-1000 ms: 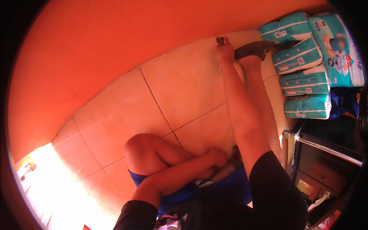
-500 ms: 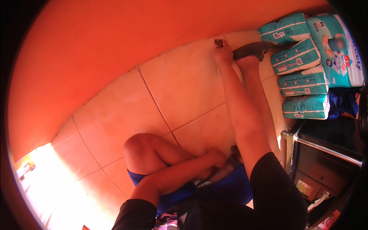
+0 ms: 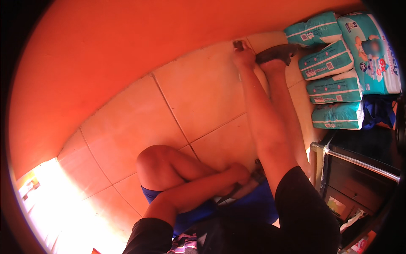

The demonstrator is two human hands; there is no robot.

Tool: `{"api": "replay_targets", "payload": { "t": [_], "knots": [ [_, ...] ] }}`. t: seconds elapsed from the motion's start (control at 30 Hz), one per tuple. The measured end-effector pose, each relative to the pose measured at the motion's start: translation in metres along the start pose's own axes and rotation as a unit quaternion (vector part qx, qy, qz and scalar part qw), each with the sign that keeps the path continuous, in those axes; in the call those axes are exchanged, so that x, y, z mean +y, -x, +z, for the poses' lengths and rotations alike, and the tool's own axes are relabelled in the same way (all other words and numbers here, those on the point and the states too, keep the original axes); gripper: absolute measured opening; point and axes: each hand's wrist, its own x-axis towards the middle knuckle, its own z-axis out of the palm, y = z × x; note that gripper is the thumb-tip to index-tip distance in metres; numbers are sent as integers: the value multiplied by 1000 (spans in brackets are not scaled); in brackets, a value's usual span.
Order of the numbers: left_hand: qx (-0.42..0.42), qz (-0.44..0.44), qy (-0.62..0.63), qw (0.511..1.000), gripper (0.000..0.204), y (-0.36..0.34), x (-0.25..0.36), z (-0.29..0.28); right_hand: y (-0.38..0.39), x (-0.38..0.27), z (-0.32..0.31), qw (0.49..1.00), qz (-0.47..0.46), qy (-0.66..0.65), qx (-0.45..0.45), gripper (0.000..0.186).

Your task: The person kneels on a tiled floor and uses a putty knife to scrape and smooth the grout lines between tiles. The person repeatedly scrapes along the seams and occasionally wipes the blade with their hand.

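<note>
My right arm is stretched far forward along my extended leg. At its end my right hand [image 3: 244, 58] is closed around a small dark brown object [image 3: 238, 45], close to the base of the orange wall; its kind is not clear. Beside this hand is the dark sandal [image 3: 277, 55] on my outstretched foot. Nearer my body, my left hand [image 3: 239, 174] rests low by my folded leg [image 3: 163, 167], over my other foot and a dark item [image 3: 259, 169] that shadow partly hides. The left fingers are too dim to make out.
Several teal-and-white diaper packs [image 3: 334, 84] are stacked at the right, beside a larger pack [image 3: 370, 55]. Below them stands a dark cabinet [image 3: 359, 173] with a metal rail. The orange wall [image 3: 127, 55] borders the tiled floor [image 3: 198, 93]. Bright light enters at lower left.
My right hand has shifted slightly left and toward the wall, still with the small dark object. My left hand stays in nearly the same place.
</note>
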Motion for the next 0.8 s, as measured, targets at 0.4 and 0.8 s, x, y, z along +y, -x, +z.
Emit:
{"api": "replay_targets", "payload": {
  "t": [0.4,0.8],
  "knots": [
    [-71,114,-179,975,26,-15,24,5,15,-7,-1,999,9,44,-9,61],
    [-82,-11,11,997,20,28,-41,-37,-4,8,2,998,-20,62,13,62]
  ]
}}
